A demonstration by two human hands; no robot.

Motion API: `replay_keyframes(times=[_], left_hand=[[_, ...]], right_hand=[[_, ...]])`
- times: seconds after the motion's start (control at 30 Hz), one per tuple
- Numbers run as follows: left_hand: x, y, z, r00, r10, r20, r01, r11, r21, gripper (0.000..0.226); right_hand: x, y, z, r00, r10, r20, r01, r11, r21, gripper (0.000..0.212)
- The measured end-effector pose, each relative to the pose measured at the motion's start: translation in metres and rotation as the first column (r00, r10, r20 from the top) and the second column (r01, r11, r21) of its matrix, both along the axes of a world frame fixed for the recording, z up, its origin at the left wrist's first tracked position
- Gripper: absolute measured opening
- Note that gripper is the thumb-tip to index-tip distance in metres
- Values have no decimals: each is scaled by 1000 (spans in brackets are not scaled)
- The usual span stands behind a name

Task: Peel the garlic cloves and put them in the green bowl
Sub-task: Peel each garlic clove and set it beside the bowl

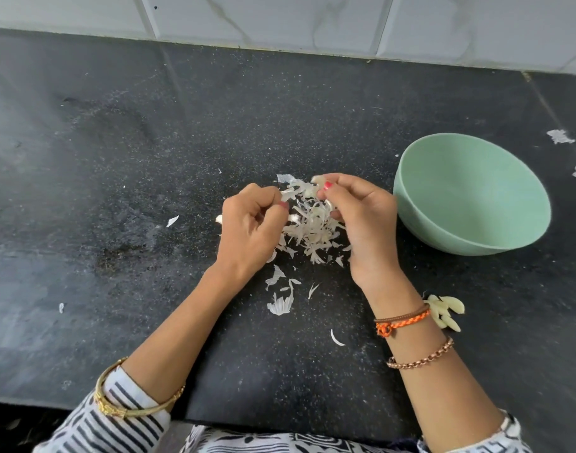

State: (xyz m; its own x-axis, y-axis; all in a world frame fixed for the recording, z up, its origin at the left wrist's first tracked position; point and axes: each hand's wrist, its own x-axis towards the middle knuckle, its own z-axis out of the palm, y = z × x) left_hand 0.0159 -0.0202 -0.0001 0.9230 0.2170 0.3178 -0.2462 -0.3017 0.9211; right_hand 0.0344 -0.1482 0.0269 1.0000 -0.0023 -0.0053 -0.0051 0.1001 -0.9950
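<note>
Garlic cloves [446, 311] already peeled lie in a small pale cluster on the dark speckled desk [116, 178], nearest the camera and just beside the right wrist with its orange cord and chain bracelet; they are not yet in the bowl. Papery scraps are scattered a little farther out, thickening into a heap of skins [309, 230] between the two hands. Above that heap the left hand [250, 233] has its fingers curled, thumb and forefinger apparently pinching a shred of skin, though the grip is partly hidden. The right hand [361, 217] pinches a clove [319, 182] at its fingertips, the red-painted thumbnail pressed against it. Another unpeeled clove seems to peek out at the left hand's outer edge. Beyond and to the right stands the green bowl [469, 194], near the right hand, and it looks empty. White tiles back the desk. The clove is judged light, firm and small, smooth and somewhat slippery once bare, so it is best held by its flanks between thumb and fingertip while a nail lifts the skin at the tip or root end. The skin is brittle, weightless and tears in strips, liable to cling to fingers.
</note>
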Motion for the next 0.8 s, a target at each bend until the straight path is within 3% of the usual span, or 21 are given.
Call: replay_keyframes(times=[0.17, 0.33, 0.6, 0.8], left_hand=[[1, 1, -2, 997, 72, 14, -73, 972, 224, 28], [1, 2, -1, 997, 57, 55, -67, 979, 192, 7], [3, 3, -4, 997, 79, 6, -79, 981, 177, 9], [4, 0, -6, 997, 77, 10, -77, 981, 180, 10]], right_hand=[[1, -1, -11, 972, 5, 234, 65, 954, -292, 25], [3, 1, -21, 923, 48, 382, 161, 853, -496, 18], [2, 3, -23, 839, 64, 540, 293, 783, -548, 11], [3, 3, -26, 851, 43, 523, 285, 799, -529, 13]])
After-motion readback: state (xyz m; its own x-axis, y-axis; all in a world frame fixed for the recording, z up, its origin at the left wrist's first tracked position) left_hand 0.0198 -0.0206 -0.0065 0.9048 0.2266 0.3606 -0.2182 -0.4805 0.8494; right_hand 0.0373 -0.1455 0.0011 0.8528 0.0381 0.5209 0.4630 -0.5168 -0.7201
